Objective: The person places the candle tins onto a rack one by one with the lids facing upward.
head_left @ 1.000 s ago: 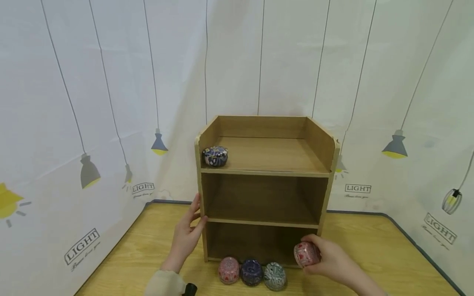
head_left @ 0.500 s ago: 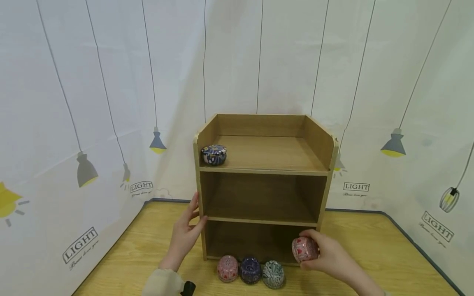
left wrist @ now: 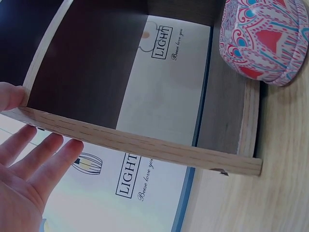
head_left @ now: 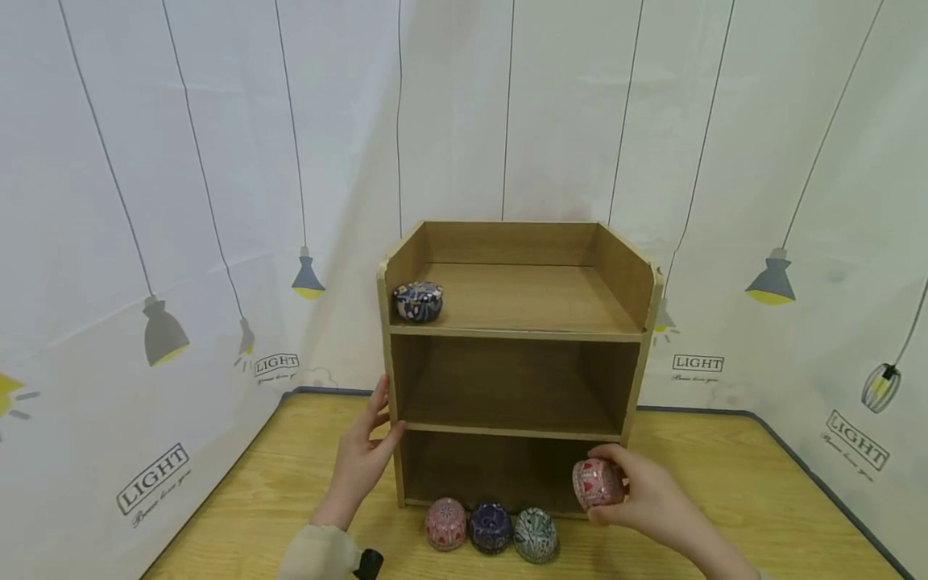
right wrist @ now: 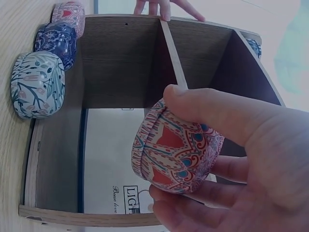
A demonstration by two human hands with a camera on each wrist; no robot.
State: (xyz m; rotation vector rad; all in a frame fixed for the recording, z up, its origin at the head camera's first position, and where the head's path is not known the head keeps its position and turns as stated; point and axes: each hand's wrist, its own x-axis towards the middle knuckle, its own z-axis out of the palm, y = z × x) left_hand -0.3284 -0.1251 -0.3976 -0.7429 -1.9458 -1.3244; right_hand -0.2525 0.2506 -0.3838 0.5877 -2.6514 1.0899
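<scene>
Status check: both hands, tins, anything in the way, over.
Right hand gripping pink tin. Left hand touching left side of shelf. Three tins lining its front, possibly obstructing.

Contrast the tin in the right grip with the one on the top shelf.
The held tin is pink with red; the shelf tin is dark blue with pale markings. The held tin is in the right grip; the shelf tin rests untouched. Both are rounded and patterned.

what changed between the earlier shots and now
The right hand has lifted the pink tin it holds slightly higher. Nothing was newly grabbed or let go. The left hand still touches the shelf; the three tins in front and the blue tin on top stay put.
</scene>
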